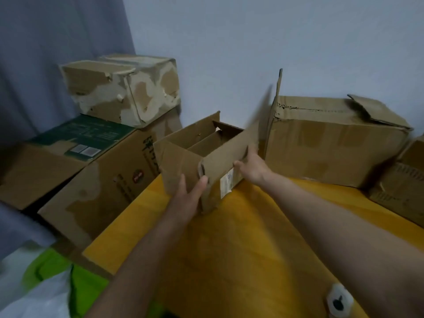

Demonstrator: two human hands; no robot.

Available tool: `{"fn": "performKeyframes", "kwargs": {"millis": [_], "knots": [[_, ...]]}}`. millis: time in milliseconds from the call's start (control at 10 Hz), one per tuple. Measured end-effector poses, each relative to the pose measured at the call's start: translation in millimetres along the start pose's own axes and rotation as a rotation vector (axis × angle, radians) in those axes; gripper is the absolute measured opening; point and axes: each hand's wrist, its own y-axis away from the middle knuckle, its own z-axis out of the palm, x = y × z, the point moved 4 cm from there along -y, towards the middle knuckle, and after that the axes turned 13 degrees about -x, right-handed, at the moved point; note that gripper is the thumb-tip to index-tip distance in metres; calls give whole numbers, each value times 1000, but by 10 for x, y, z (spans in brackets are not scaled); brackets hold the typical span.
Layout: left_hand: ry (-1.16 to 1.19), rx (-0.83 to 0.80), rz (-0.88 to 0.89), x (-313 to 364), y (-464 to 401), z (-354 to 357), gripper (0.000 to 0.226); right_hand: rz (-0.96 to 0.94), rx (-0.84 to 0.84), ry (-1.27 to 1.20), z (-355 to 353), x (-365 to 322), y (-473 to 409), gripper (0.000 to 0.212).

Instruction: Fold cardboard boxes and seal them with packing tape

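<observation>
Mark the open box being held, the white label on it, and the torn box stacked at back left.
open box (181, 164): head view, left end wall.
white label (227, 183): head view, label's middle.
torn box (128, 92): head view, front face.

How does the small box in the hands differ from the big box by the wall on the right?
The small box is open on top, its inside showing; the big box has its far-right flaps folded down and one flap standing up at its left end. The small box is gripped by the left hand and right hand; the big box sits untouched. The small box carries a white label. Both are worn brown cardboard.
</observation>
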Motion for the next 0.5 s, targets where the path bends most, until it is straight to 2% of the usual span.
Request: {"fn": "performKeyframes", "kwargs": {"millis": [100,300,400,500], "knots": [[-88,20,38,64,-405,81,81,0,-32,81,57,6,-177,67],[-192,-12,59,220,-1015,336,69,62,-107,313,-78,308,-186,64],[-217,9,68,319,-1125,534,66,102,-109,415,-303,451,11,38],[-262,287,199,325,-1064,559,34,128,-7,532,-558,592,266,19]]}}
